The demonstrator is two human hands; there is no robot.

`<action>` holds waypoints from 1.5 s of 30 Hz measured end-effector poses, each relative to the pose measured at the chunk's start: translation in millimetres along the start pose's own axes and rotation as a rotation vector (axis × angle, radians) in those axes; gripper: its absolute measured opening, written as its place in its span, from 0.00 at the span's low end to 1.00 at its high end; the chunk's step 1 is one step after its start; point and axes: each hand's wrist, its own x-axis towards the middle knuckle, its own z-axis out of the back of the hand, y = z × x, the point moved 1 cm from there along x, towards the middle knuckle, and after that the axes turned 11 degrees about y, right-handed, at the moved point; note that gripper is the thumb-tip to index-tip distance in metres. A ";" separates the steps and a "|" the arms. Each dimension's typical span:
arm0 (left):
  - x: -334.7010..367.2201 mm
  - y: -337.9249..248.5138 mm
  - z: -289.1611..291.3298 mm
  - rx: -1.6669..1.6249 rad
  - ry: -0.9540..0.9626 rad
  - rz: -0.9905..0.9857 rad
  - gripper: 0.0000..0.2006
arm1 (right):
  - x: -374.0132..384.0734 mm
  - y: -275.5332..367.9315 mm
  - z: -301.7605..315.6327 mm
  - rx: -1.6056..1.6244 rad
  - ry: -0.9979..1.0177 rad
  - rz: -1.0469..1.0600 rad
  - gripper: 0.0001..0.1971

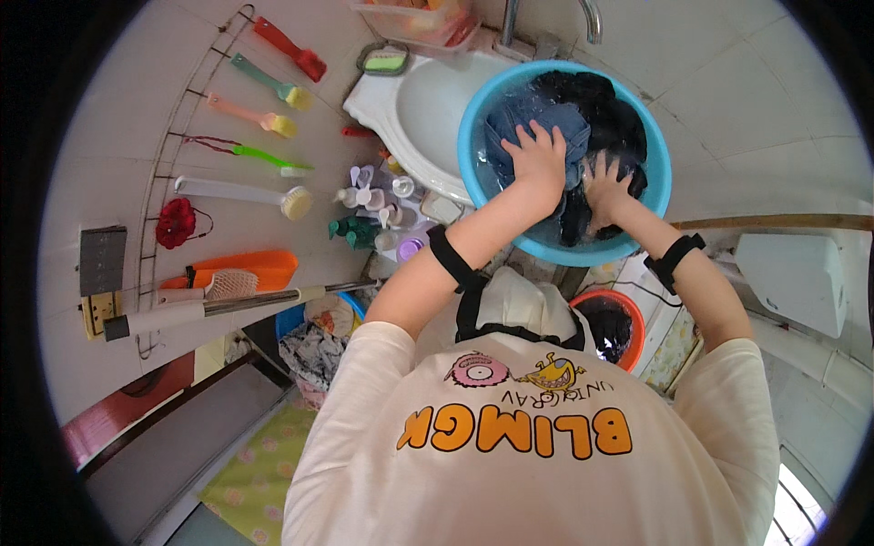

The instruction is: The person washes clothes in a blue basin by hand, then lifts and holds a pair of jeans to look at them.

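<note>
A round light-blue basin (665,164) holds water with clothes soaking in it. My left hand (537,168) lies over a blue denim garment (572,127), palm down with its fingers spread. Beside it, my right hand (604,189) rests partly in the water on dark clothes, its fingers also spread. Black wet clothing (624,123) fills the far and right parts of the basin. Neither hand is closed round any cloth. The lower part of the garments is hidden under the water and my hands.
The basin overlaps a white sink (428,100) with a metal faucet (592,23). Several bottles (364,196) stand left of it, and brushes (291,64) hang on a wall rack. Below are a red basin (637,332) with dark cloth and a blue basin (355,302) with laundry.
</note>
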 end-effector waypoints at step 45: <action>-26.1 18.8 2.3 -0.136 -0.072 -0.128 0.52 | -13.3 -16.1 4.7 0.065 0.108 -0.070 0.74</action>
